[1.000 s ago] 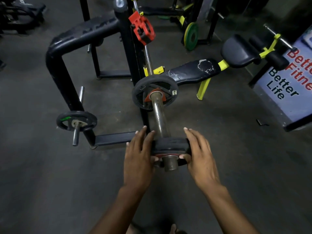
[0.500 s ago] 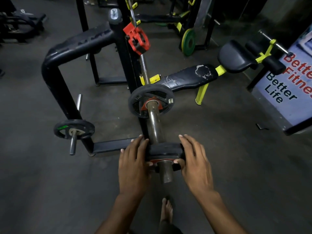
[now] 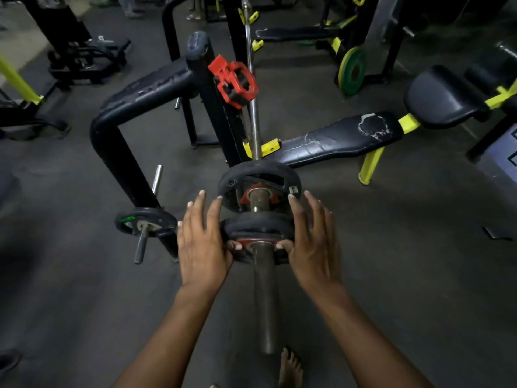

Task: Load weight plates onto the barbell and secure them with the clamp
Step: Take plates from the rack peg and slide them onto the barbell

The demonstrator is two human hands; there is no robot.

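Black plate (image 3: 258,225) between both hands, seemingly gripped.

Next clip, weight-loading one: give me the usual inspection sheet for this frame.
Surface: dark gym floor, bare around the bar.
Job's things: small plate on the barbell sleeve, short of the larger plate; red clamp hanging on the rack upright, not yet fitted.
Clutter: spare plate on a rack peg; green plate behind.
Grippers: left hand and right hand hold the small plate.
Cables: nothing seen.
Surroundings: bench; bare foot.
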